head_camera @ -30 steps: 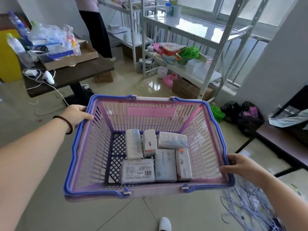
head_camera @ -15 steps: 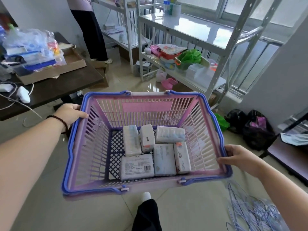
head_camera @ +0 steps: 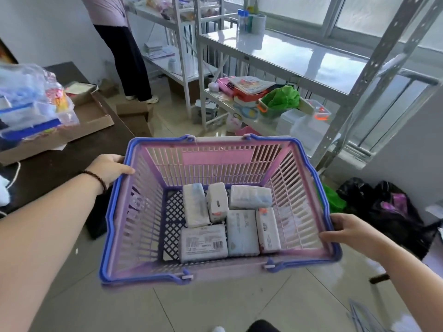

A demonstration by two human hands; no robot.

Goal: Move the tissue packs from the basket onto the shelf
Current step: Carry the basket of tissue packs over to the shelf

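Note:
I carry a pink basket (head_camera: 215, 164) with a blue rim in front of me, above the tiled floor. My left hand (head_camera: 110, 166) grips its left rim and my right hand (head_camera: 347, 230) grips its right rim. Several white tissue packs (head_camera: 230, 219) lie flat on the basket's bottom, gathered toward the right side. Ahead stands a grey metal shelf (head_camera: 299, 58); its upper board is shiny and mostly bare, with bottles at its far end.
The shelf's lower board holds a green bag (head_camera: 280, 98), boxes and clutter. A dark table (head_camera: 60, 161) with a cardboard tray of plastic bags is on the left. Another person (head_camera: 122, 44) stands at a farther shelf. Black bags (head_camera: 388, 207) lie on the floor right.
I have walked toward the metal shelf with the basket; the shelf looms larger and the table has slid left. Both hands keep their grip on the rim.

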